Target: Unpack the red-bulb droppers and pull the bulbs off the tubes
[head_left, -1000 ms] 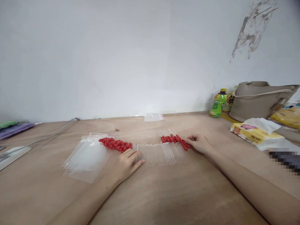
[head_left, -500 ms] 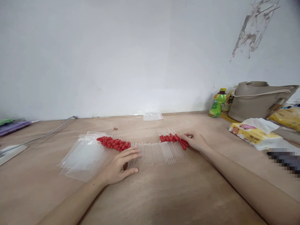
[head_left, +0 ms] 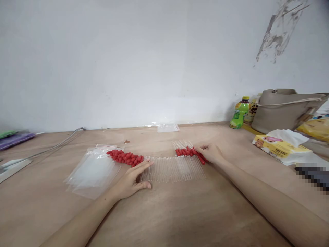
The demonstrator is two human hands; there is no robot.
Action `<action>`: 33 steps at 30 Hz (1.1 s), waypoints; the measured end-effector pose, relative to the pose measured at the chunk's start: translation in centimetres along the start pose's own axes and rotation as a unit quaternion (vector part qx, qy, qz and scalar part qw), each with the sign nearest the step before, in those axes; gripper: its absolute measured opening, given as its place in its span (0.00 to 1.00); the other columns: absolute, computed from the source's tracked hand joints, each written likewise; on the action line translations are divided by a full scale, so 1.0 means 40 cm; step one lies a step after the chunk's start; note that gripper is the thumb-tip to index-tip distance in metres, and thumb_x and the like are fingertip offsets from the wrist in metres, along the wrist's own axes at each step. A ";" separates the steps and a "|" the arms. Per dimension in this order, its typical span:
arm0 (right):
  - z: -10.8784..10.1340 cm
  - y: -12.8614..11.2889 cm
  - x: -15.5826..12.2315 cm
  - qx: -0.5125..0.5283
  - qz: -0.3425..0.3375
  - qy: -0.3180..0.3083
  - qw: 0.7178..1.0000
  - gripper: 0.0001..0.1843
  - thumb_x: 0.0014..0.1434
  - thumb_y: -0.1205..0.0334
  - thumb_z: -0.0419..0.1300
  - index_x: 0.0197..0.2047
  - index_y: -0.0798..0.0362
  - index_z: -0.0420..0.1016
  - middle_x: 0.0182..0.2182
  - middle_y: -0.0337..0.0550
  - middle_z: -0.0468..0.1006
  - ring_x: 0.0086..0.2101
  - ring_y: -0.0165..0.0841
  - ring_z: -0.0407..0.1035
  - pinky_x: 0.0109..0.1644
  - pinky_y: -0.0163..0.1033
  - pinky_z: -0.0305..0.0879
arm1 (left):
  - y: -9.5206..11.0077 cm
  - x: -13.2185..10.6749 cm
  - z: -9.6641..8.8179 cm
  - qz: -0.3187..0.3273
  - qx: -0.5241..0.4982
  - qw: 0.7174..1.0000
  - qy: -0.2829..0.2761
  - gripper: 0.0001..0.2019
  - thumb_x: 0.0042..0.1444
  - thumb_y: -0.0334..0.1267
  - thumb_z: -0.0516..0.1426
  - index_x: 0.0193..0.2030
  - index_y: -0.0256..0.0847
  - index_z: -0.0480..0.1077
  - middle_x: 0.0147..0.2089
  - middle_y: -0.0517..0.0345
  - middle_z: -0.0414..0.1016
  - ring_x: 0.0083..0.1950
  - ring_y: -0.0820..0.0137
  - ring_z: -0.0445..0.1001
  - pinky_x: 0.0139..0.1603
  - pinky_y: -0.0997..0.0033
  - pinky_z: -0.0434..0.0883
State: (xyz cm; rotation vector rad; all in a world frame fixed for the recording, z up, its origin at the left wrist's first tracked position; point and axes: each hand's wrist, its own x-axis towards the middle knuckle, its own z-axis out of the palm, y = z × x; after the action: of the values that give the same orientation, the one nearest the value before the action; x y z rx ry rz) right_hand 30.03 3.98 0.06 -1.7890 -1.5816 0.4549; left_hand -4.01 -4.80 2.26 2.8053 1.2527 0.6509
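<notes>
A row of clear thin glass tubes [head_left: 169,168] lies side by side on the table between my hands. My left hand [head_left: 131,180] rests at the row's left end, thumb and fingers apart, holding nothing. Behind its fingertips, a heap of red rubber bulbs [head_left: 125,157], like dropper bulbs, reaches left onto clear zip bags [head_left: 94,168]. My right hand [head_left: 209,151] is at the row's far right, thumb and fingertips pinched at a second group of red bulbs [head_left: 183,151]. Thin clear tips stick out behind this group. The fingers partly hide what they grip.
A tissue box [head_left: 281,147], a dark blurred item [head_left: 313,175], a green bottle [head_left: 240,113] and a grey-beige bag [head_left: 280,111] stand to the right. A grey cable [head_left: 59,144] crosses the left side. One small clear bag [head_left: 168,128] lies by the wall.
My right hand has shifted slightly left onto the red bulbs, and fewer bulbs show beneath its fingers. My left fingers have drawn closer together. The view has turned slightly.
</notes>
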 end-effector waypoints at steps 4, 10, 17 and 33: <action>0.005 0.004 0.001 0.019 -0.008 0.023 1.000 0.20 0.47 0.44 0.55 0.24 0.51 0.78 0.15 0.38 0.73 0.22 0.31 0.68 0.24 0.32 0.56 | 0.004 -0.003 0.001 0.002 0.010 1.000 0.019 0.30 0.51 0.47 0.57 0.60 0.41 0.55 0.60 0.44 0.58 0.59 0.60 0.60 0.53 0.60 0.67; 0.009 0.008 -0.001 0.052 -0.037 0.056 0.996 0.20 0.49 0.46 0.54 0.29 0.52 0.77 0.19 0.39 0.75 0.23 0.31 0.69 0.25 0.32 0.58 | 0.009 -0.007 0.007 0.004 0.017 0.999 0.041 0.24 0.56 0.42 0.53 0.59 0.41 0.57 0.60 0.47 0.60 0.61 0.62 0.59 0.55 0.59 0.65; 0.015 0.002 -0.012 0.068 -0.071 0.093 0.991 0.19 0.53 0.48 0.52 0.35 0.54 0.75 0.28 0.43 0.78 0.29 0.32 0.70 0.35 0.36 0.62 | 0.014 -0.001 0.011 0.017 0.034 0.996 0.082 0.22 0.56 0.39 0.52 0.58 0.41 0.59 0.57 0.48 0.65 0.59 0.62 0.61 0.54 0.60 0.66; 0.074 -0.119 -0.247 -0.009 -0.512 0.121 0.850 0.06 0.56 0.65 0.55 0.36 0.48 0.73 0.24 0.35 0.74 0.30 0.29 0.64 0.43 0.41 0.49 | 0.063 0.029 0.063 0.169 0.165 0.950 0.203 0.10 0.56 0.31 0.53 0.45 0.40 0.69 0.47 0.51 0.74 0.54 0.62 0.68 0.52 0.57 0.68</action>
State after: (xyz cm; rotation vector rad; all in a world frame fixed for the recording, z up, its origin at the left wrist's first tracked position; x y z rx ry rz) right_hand 22.71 -4.69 -0.49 -0.7365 -2.0536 -0.2909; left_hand -0.57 -5.28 0.80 3.3283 0.9982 1.1899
